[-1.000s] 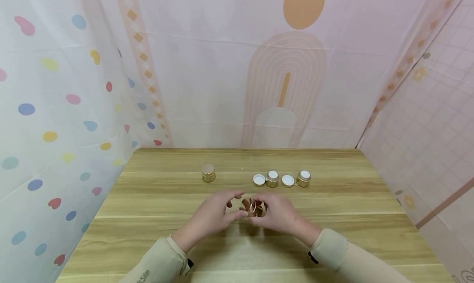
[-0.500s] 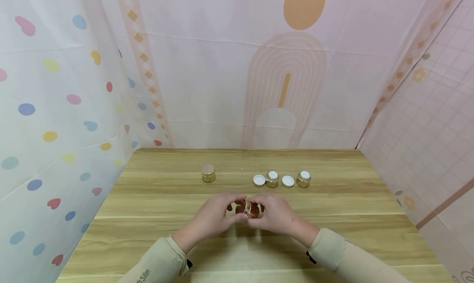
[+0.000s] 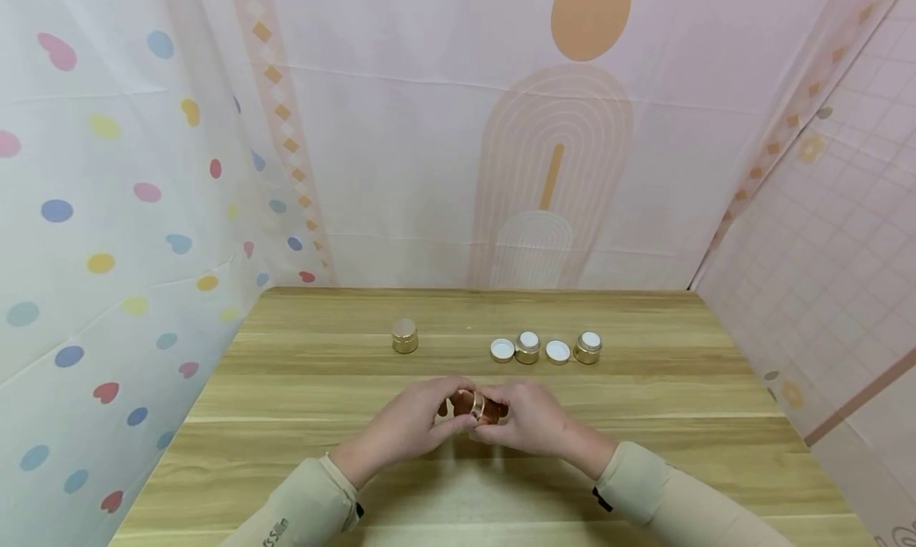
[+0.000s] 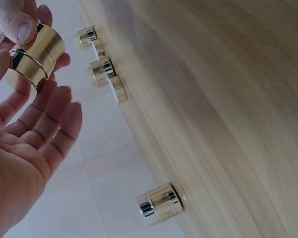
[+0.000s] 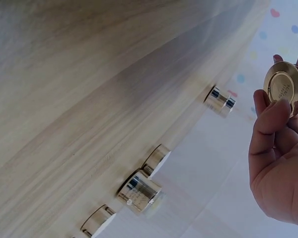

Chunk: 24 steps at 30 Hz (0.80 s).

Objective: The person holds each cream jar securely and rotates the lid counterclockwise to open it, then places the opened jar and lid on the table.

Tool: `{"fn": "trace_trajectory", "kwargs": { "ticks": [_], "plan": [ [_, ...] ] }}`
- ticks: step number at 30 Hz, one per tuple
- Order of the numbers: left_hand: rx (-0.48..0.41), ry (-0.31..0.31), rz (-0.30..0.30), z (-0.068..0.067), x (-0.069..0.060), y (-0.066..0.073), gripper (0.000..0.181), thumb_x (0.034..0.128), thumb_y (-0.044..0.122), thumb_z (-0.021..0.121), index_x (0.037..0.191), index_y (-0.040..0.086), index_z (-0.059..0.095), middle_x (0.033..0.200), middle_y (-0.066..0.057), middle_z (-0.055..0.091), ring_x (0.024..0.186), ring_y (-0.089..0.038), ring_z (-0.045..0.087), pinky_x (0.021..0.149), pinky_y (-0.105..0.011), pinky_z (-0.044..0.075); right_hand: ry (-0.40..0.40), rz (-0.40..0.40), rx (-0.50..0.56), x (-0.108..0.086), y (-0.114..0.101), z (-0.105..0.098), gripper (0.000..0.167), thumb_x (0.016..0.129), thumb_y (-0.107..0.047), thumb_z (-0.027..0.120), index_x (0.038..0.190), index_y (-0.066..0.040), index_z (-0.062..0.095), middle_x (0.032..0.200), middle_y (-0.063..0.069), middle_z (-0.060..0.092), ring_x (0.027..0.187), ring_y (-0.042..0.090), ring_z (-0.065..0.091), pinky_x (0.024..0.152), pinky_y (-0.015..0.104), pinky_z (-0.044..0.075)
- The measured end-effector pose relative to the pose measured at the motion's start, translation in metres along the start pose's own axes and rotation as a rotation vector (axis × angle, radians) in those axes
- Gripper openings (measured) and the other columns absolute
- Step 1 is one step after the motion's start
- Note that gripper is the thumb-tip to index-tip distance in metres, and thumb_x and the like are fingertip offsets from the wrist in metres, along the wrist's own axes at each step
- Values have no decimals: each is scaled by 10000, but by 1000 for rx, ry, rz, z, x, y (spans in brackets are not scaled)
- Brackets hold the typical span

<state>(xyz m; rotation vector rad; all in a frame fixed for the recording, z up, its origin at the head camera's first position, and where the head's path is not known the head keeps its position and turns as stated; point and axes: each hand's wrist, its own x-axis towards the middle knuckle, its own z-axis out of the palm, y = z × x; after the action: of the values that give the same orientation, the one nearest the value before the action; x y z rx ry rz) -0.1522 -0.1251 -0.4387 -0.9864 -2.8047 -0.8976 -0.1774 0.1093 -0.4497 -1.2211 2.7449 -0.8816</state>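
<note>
Gold jar (image 3: 478,405) is lying sideways in a two-handed hold above the table (image 3: 308,388), nearer than the row of other jars. Left hand (image 3: 422,412) is gripping the left end between thumb and fingertips; in the left wrist view its lower fingers are reaching past the jar, loosely bent. Right hand (image 3: 533,418) is clamping the right end, fingers curled round its edge, stamped end face showing in the right wrist view. A seam is running round the jar between the hands; how tightly the parts are sitting, cannot tell.

Main risk, as judged: slipping. Polished metal is giving the fingertips little bite, so a hard twist could be skidding. If either hand is easing off too soon, one part could be dropping, and, being round, rolling. Tilted joining faces could also be jamming if the hands are pushing off line. Sideways hold is risky too: anything loose inside could be spilling if the parts are separating; contents not visible.

Far side: closed jar (image 3: 405,336) is standing at left. Further right, left lid (image 3: 502,350), left open jar (image 3: 528,348), right lid (image 3: 557,351) and right open jar (image 3: 588,347) are sitting close together, so a stray roll or knuckle could be knocking several.
</note>
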Motion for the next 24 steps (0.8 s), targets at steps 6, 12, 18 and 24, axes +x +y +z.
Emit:
{"fn": "trace_trajectory", "kwargs": {
  "ticks": [6,12,18,24],
  "plan": [
    [18,-6,32,6,-3,-3,406,1061,365,667,1388,129,619,1245,-22,740,1098,-152,709,949,-378,618,22,-37,1,-1,0,2,312,915,-399,853,1165,-230,775,676,-182,573,588,-76,404,507,117,351],
    [20,-7,44,10,-4,-4,394,1087,371,618,1396,130,590,1291,-65,712,1164,-190,693,996,-423,606,34,-46,-4,-2,-1,3,404,914,-376,859,1267,-198,773,715,-159,645,588,-96,385,496,98,338],
    [32,-22,36,12,-4,-4,388,1102,347,595,1398,96,569,1307,-109,688,1182,-231,686,999,-445,606,37,-44,-41,-2,-1,4,501,916,-372,857,1357,-166,740,706,-147,628,596,-88,380,498,98,336],
    [34,-29,35,14,-3,-4,377,1101,318,603,1392,82,561,1284,-115,680,1154,-220,676,974,-427,610,53,-61,-73,-1,0,6,435,933,-367,842,1297,-146,753,702,-132,620,625,-75,413,523,103,383]
  ]
}}
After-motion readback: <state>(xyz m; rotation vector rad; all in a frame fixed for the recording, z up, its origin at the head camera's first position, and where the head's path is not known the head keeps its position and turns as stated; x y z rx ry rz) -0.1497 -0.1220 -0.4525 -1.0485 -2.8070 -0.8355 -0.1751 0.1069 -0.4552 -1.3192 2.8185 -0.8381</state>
